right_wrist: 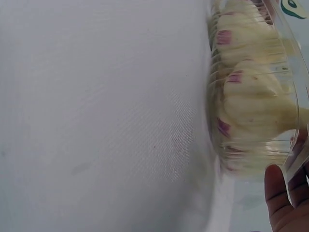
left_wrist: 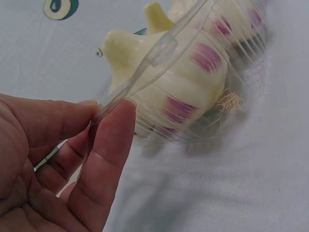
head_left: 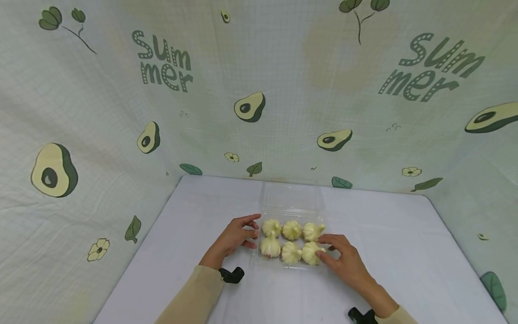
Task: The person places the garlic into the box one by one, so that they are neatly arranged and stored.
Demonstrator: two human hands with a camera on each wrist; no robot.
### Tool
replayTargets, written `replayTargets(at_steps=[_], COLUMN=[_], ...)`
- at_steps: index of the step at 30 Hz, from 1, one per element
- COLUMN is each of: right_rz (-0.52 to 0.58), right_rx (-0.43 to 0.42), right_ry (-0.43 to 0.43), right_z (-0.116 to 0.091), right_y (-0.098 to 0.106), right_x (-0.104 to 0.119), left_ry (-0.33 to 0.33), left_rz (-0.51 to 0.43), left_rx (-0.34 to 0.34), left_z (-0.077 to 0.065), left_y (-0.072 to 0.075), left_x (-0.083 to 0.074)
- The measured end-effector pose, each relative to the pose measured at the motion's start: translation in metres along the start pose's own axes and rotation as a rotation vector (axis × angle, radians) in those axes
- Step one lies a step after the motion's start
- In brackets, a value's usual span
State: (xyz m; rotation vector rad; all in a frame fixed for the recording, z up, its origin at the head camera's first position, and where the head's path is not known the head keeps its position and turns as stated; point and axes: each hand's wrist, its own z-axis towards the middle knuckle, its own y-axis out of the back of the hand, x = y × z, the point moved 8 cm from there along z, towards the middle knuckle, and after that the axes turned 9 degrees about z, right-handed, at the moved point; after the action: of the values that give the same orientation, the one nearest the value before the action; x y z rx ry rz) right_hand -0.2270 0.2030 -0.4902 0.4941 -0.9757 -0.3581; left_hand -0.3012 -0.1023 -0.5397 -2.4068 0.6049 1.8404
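A clear plastic clamshell container [head_left: 297, 266] sits on the table, its hinged lid [head_left: 290, 198] folded back. Several garlic bulbs [head_left: 291, 253] lie inside in two rows, cream with purple streaks and roots on some. My left hand [head_left: 234, 236] is at the container's left side; in the left wrist view its thumb and index finger pinch the clear rim [left_wrist: 159, 50]. At the right end, my right hand [head_left: 348, 261] has thumb and fingers apart beside the front right garlic bulb [right_wrist: 256, 96]. The right wrist view partly cuts off this hand, and any contact is unclear.
A white cloth covers the table [head_left: 202, 202]. Behind and at both sides hangs a pale curtain [head_left: 283, 67] printed with avocados, leaves and lettering. Black straps with small devices [head_left: 232, 275] sit on my wrists.
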Motion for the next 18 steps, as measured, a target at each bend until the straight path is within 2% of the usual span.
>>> replayTargets(at_steps=[7, 18], right_rz=[0.052, 0.128], right_rx=[-0.022, -0.071], right_ry=[-0.096, -0.165], right_z=[-0.002, 0.001], right_y=[0.002, 0.007], right_x=[-0.003, -0.012], left_ry=[-0.001, -0.002], left_rz=[0.002, -0.001], left_rx=[-0.007, -0.005], left_z=[-0.001, 0.000], left_y=[-0.001, -0.001], left_x=[0.000, 0.000])
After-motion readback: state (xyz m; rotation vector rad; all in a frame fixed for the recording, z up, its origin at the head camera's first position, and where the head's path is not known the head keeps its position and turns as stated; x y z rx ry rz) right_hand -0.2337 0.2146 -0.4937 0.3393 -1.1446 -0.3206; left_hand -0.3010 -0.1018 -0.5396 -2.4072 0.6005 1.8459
